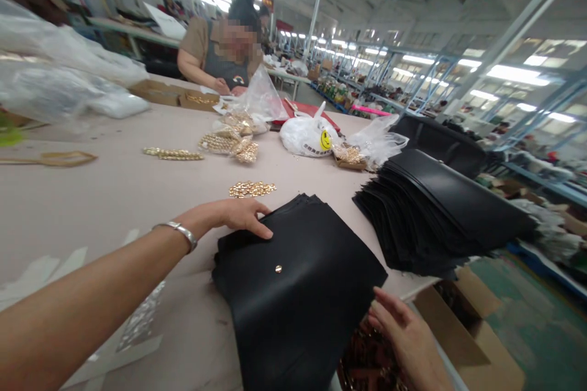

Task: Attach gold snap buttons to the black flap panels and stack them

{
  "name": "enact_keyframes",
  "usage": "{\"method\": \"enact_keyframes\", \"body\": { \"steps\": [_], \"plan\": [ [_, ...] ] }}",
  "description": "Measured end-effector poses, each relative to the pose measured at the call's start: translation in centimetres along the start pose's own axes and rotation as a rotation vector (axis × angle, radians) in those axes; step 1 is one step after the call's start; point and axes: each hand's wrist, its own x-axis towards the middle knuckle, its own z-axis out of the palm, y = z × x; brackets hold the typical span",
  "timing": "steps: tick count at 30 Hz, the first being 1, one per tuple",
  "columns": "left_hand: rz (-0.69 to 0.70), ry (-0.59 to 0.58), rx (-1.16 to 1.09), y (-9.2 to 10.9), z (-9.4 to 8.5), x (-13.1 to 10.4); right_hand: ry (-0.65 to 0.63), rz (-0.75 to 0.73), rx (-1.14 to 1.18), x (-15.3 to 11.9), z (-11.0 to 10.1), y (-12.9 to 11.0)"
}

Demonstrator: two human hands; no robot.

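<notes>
On the table (pixel 114 186), black sheets (pixel 312 293) lie between the left hand (pixel 243 218), spread on their upper left edge, and the right hand (pixel 403 333), seemingly at their right corner, its grip impossible to tell. A gold stud (pixel 278 269) sits on top.

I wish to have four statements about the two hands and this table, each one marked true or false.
1. The left hand touches the top black sheet. True.
2. The silver bracelet is on the right wrist. False: it is on the left wrist.
3. One small gold piece shows on the top black sheet. True.
4. The right hand touches the white smiley bag. False: it is at the sheet's right-hand edge.
</notes>
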Motion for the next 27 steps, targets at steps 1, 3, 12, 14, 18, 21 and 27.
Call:
{"method": "enact_keyframes", "body": {
  "steps": [1,3,12,14,18,21,27],
  "plan": [
    [0.008,0.010,0.002,0.0,0.0,-0.1,0.008,-0.018,-0.101,0.2,-0.1,-0.2],
    [0.020,0.023,0.006,0.1,0.1,-0.2,0.056,-0.097,-0.295,0.7,-0.1,-0.7],
    [0.041,0.077,0.021,0.2,0.6,0.2,-0.087,-0.233,-0.535,3.6,0.1,-3.8],
    [-0.004,0.148,0.036,0.9,0.8,-0.4,-0.155,-0.265,-0.627,4.7,-0.3,-6.0],
    [-0.177,0.493,0.073,2.7,3.5,-5.3,-0.070,-0.489,-0.808,9.6,0.6,-10.7],
    [-0.312,0.659,-0.074,3.2,8.7,-10.9,-0.126,-0.508,-0.851,14.5,2.9,-12.5],
    [-0.315,0.258,-0.871,3.4,19.6,-15.5,-0.254,-0.478,-0.971,19.0,6.6,-12.7]
  ]
}}
